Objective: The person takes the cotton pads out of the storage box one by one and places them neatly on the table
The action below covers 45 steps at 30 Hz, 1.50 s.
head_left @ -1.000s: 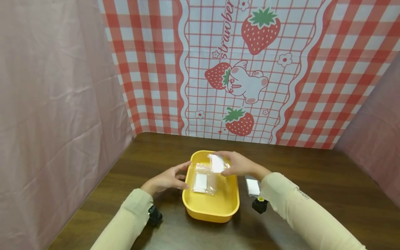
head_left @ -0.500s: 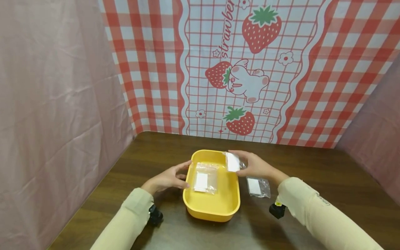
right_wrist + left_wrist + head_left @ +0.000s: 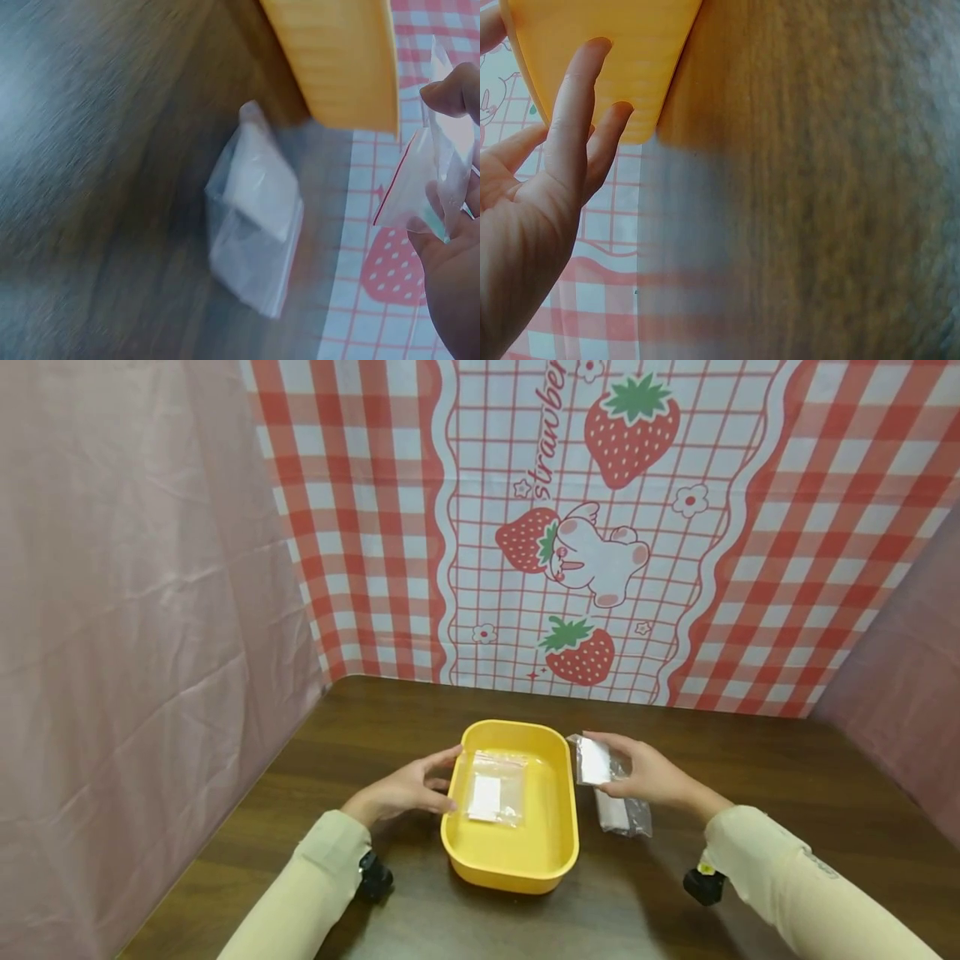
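In the head view a yellow plastic tub stands on the table. A clear zip-lock bag with a white rectangle inside lies on its floor. My left hand rests against the tub's left side, fingertips at the rim; in the left wrist view its loosely extended fingers lie along the outer wall. Just right of the tub, my right hand pinches a second zip-lock bag, also with a white rectangle, between thumb and fingers. It is raised over a third such bag, which lies on the table and is partly covered in the head view.
The brown wooden table reaches back to a red-and-white strawberry cloth. Pink cloth hangs at the left side. A black wrist camera sits below the right sleeve.
My right hand has carried the pinched bag from over the tub rightwards past its rim, above the bag on the table. The left hand has stayed at the tub's left side.
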Tool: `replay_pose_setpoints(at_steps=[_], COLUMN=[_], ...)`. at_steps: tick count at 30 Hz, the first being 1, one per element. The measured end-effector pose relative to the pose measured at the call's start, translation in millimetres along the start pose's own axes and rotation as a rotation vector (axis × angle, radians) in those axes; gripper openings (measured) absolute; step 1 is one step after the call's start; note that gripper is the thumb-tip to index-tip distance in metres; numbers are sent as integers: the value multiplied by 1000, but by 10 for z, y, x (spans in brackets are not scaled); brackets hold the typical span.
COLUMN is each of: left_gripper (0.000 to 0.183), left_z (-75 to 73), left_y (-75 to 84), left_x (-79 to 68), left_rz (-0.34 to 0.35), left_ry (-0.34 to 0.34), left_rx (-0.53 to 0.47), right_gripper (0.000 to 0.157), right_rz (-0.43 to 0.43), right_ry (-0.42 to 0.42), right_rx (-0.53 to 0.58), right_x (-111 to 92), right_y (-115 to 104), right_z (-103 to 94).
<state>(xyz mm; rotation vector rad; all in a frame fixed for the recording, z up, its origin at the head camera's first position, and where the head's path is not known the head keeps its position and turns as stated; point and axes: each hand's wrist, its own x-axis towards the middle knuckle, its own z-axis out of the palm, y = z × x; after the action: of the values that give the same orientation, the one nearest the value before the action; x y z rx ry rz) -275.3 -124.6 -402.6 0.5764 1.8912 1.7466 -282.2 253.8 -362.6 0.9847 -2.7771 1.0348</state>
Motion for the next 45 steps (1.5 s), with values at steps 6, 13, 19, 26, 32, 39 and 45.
replay_pose_setpoints(at_steps=[6, 13, 19, 26, 32, 39, 45], left_gripper=[91, 89, 90, 91, 90, 91, 91], left_z=[0, 1, -4, -6, -12, -19, -18], left_y=[3, 11, 5, 2, 3, 4, 1], left_x=[-2, -7, -4, -4, -5, -1, -2], left_rz=[-4, -4, -2, 2, 0, -1, 4], left_ry=[2, 7, 2, -6, -5, -5, -6], left_rx=[3, 4, -5, -8, -11, -11, -12], right_gripper=[71, 71, 70, 68, 68, 70, 69], right_rz=[-13, -4, -43, -63, -39, 41, 47], right_ry=[25, 58, 80, 93, 99, 70, 19], right_rx=[-14, -65, -110, -100, -112, -191, -208], right_x=[-141, -323, -481, -644, -771, -911, -985], right_y=[124, 245, 362, 472, 566, 689, 786], right_z=[-28, -70, -104, -130, -139, -193, -229])
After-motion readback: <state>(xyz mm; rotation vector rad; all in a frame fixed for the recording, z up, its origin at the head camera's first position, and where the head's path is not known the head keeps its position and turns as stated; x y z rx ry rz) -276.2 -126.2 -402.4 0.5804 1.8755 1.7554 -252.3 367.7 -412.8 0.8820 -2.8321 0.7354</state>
